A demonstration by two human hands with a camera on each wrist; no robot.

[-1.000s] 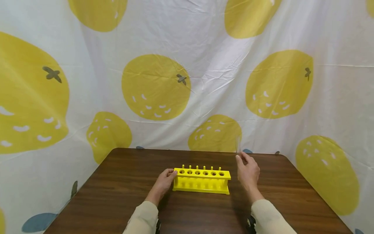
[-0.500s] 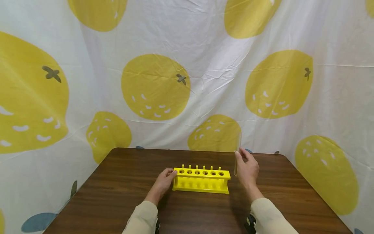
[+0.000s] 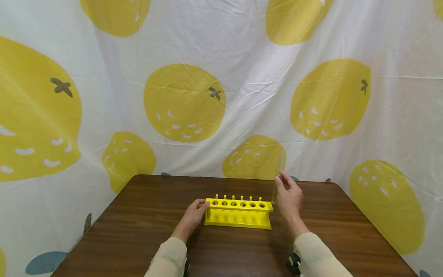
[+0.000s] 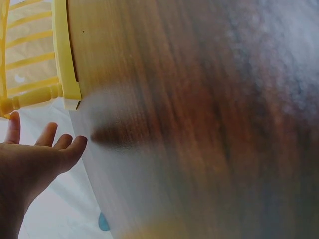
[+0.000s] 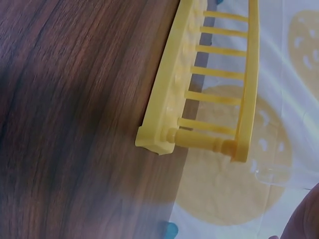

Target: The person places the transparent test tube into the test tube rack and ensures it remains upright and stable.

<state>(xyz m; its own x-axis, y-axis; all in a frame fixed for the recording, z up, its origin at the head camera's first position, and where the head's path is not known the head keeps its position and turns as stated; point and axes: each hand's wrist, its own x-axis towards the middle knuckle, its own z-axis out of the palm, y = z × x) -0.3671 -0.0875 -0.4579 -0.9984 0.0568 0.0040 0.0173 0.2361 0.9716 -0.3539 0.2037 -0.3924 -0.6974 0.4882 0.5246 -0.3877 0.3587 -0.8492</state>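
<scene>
A yellow test tube rack point(image 3: 238, 213) stands upright on the brown table, its row of holes facing up and a row of pegs behind them. My left hand point(image 3: 194, 216) holds the rack's left end, thumb on the corner of the top plate. In the left wrist view a finger point(image 4: 14, 128) meets that end, while the lower fingers extend free below it. My right hand point(image 3: 290, 197) pinches a clear test tube point(image 3: 274, 195) between thumb and fingers, nearly upright, just right of the rack. In the right wrist view the tube's rounded end point(image 5: 266, 175) shows near the rack's top plate.
The wood-grain table point(image 3: 155, 200) extends around the rack on all sides. A white cloth point(image 3: 252, 84) with large yellow fruit prints hangs behind the table and along both sides.
My right hand has raised the test tube slightly and brought it left, closer to the rack's right end. The left hand and the rack have stayed in place.
</scene>
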